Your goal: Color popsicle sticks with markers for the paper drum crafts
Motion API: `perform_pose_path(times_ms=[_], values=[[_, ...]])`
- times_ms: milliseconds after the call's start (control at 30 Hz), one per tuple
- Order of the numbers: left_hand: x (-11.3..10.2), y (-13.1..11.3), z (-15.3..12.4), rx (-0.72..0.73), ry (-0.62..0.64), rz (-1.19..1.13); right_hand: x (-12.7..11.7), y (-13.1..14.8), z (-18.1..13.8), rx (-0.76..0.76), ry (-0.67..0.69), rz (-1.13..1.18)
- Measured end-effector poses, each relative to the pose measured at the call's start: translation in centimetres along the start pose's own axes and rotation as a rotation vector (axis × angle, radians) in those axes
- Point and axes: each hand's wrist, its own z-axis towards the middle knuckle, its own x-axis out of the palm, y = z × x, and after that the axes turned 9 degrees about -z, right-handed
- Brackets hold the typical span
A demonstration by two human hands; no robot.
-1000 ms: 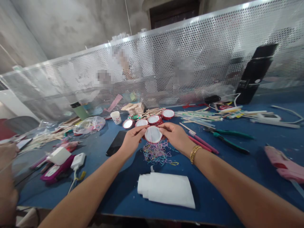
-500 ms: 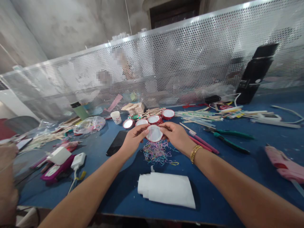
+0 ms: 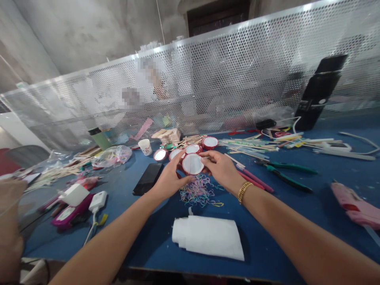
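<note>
A small round white disc with a red rim is held up over the middle of the table. My right hand pinches its right edge between thumb and fingers. Curled around the left edge, my left hand has its fingers at the upper left and its thumb lowered just below the rim. Several similar red-rimmed discs lie right behind, some partly hidden by my left fingers. Under the hands is a tangled heap of pastel elastic bands. A folded white cloth-like sheet lies nearer to me.
Left of my hands lie a black phone, a paper cup and white chargers. Green-handled pliers, thin sticks and a pink glue gun are at right. A perforated screen stands behind. Another person's arm shows far left.
My left thumb has come off the disc's face and dropped below its rim, while the left fingers opened wider. The disc has risen slightly; my right hand keeps its pinch.
</note>
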Motion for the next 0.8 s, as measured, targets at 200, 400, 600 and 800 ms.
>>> perform_pose_path(times_ms=[200,400,600,800], values=[[0.2,-0.9,-0.5,-0.069,-0.052,0.181,0.1,0.4,-0.2,0.010,0.011,0.030],[0.6,-2.0,-0.7,-0.081,-0.084,0.332,0.2,0.9,-0.5,0.034,0.039,0.070],[0.8,-2.4,-0.7,-0.044,-0.103,0.399,0.1,1.0,-0.5,0.028,0.052,0.075],[0.7,-2.7,-0.7,-0.039,-0.086,0.456,0.0,1.1,-0.5,0.048,0.055,0.098]])
